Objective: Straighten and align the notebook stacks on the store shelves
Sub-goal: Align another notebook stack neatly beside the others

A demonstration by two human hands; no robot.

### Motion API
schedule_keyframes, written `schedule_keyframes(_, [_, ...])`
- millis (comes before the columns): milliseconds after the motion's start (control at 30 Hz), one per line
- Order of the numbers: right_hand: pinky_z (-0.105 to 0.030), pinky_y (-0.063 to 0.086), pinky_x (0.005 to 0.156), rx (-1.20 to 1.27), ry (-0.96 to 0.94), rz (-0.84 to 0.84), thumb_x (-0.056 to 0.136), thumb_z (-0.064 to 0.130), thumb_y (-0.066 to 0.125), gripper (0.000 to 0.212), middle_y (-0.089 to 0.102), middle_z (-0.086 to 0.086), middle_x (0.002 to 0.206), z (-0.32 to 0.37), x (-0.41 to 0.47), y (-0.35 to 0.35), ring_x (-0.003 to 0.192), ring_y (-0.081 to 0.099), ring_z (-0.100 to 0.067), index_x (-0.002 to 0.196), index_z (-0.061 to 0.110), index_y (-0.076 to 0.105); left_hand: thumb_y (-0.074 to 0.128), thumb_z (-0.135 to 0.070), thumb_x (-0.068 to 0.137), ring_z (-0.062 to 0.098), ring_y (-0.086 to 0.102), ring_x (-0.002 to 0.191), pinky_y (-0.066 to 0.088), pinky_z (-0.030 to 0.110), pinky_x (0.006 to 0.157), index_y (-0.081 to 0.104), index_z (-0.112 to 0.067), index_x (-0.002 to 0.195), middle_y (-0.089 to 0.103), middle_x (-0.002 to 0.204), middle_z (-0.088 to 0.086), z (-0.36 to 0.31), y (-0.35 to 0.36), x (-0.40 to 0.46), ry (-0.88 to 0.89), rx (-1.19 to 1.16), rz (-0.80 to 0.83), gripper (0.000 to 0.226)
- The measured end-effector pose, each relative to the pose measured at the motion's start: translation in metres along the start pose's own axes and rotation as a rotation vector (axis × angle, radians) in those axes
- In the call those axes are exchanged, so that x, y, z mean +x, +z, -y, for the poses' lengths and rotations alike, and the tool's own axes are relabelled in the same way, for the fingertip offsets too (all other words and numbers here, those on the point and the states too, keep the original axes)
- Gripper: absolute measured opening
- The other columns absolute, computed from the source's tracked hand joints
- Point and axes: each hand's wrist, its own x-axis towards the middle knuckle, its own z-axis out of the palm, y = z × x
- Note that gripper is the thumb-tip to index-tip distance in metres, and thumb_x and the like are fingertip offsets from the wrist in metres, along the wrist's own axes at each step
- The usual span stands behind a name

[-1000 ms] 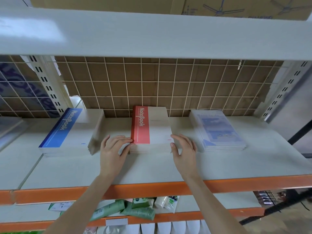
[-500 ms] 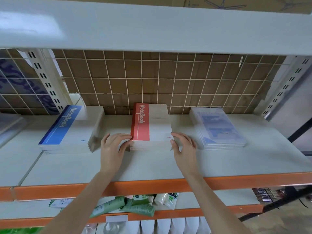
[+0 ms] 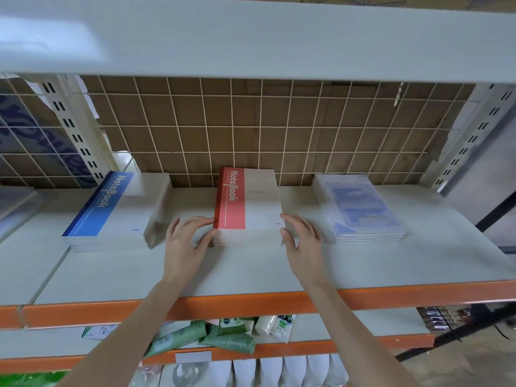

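Observation:
A stack of notebooks with a red spine band (image 3: 247, 203) lies in the middle of the white shelf (image 3: 251, 269), its far end at the wire grid. My left hand (image 3: 185, 243) presses its fingertips against the stack's near left corner. My right hand (image 3: 303, 241) touches the near right corner with straight fingers. To the left lies a blue-banded notebook stack (image 3: 111, 210), its lower books fanned out of line. A pale blue printed stack (image 3: 360, 209) sits to the right.
A wire grid over brown cardboard (image 3: 251, 129) closes the back. A white shelf board (image 3: 251, 37) hangs low overhead. Slotted uprights (image 3: 75, 129) stand at both sides. An orange rail (image 3: 251, 303) edges the shelf; green tubes (image 3: 203, 339) lie on the shelf below.
Both hands stay on the red stack's near corners. The stack has slid slightly toward the back grid and the view has tilted a little.

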Motion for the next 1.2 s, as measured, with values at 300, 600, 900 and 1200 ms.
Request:
schedule_keyframes(300, [-0.033, 0.015, 0.113, 0.084, 0.037, -0.021, 0.098, 0.019, 0.049, 0.037, 0.048, 0.004, 0.139, -0.007, 0.004, 0.002, 0.134, 0.035, -0.012, 0.135, 0.015, 0.048, 0.050, -0.034, 0.090, 0.007, 0.051, 0.102, 0.030, 0.053, 0.109, 0.057, -0.016, 0.124, 0.052, 0.117, -0.014, 0.001, -0.006, 0.002, -0.097, -0.101, 0.018, 0.039])
schedule_keyframes(600, [-0.038, 0.023, 0.112, -0.125, -0.020, 0.126, 0.097, 0.022, 0.051, 0.045, 0.044, -0.004, 0.145, -0.007, 0.072, -0.001, 0.138, 0.034, -0.020, 0.140, 0.011, 0.043, 0.045, -0.049, 0.093, 0.005, 0.056, 0.070, 0.053, 0.027, 0.071, 0.045, -0.045, 0.131, 0.063, 0.103, -0.009, 0.002, -0.015, 0.070, -0.411, 0.053, 0.158, 0.038])
schedule_keyframes(900, [0.004, 0.034, 0.059, 0.376, 0.283, 0.198, 0.095, 0.002, 0.037, 0.037, 0.060, 0.031, 0.069, 0.007, 0.127, 0.005, 0.069, 0.055, 0.011, 0.110, 0.023, 0.065, 0.030, -0.001, 0.097, 0.017, 0.043, 0.130, 0.031, 0.019, 0.102, 0.048, -0.008, 0.136, 0.047, 0.141, 0.006, 0.013, 0.023, 0.113, -0.616, -0.522, 0.237, 0.044])
schedule_keyframes(1200, [-0.017, 0.038, 0.077, 0.629, 0.497, 0.255, 0.088, -0.006, 0.037, 0.037, 0.065, 0.010, 0.074, 0.001, 0.147, 0.015, 0.071, 0.057, 0.001, 0.083, 0.016, 0.067, 0.024, 0.002, 0.089, 0.021, 0.041, 0.131, 0.027, 0.029, 0.110, 0.042, -0.003, 0.138, 0.046, 0.142, 0.009, 0.019, 0.039, 0.130, -0.863, -0.857, 0.289, 0.053])
